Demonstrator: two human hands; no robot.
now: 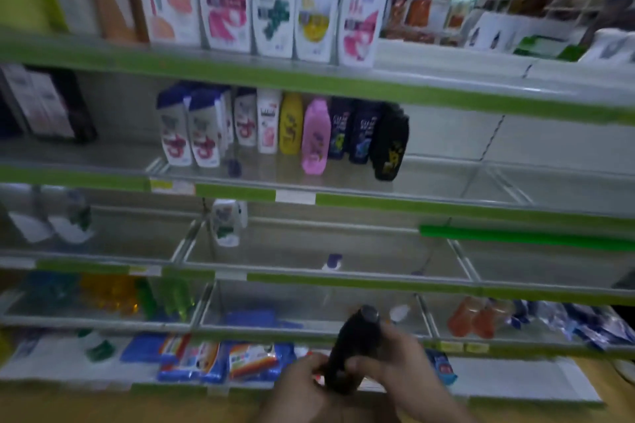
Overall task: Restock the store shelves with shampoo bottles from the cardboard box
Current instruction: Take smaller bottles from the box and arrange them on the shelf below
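Right hand (395, 366) is wrapped round the mid-body of a black plastic shampoo bottle with a round dark cap (355, 347); left hand (302, 385) pinches its base from the other side. Both are clamped on it. Bottle is roughly upright, cap up, held low in front of the bottom tiers of the green-edged metal store shelves (343, 202), not on any tier yet. Cardboard box not in view. Likely slot, my guess: second tier, on the bare shelf right of the black bottle with yellow print (390, 144). Risks: that one and the pink plastic bottle (314, 137) stand forward of the row, near the lip, so a clip on the way in could tip them off the front. The dark blue bottles (350, 130) are packed tight, so a shove may domino. It's a long lift to that tier, and going one-handed on smooth plastic could slip. Labels: all motion-blurred, no brand or word readable. Graphics only: red swirl on the white bottles with blue caps (187, 134), pink, green and yellow motifs on the tall white bottles (275, 0) up top. The shelf-edge price tags (295, 196) are illegible.
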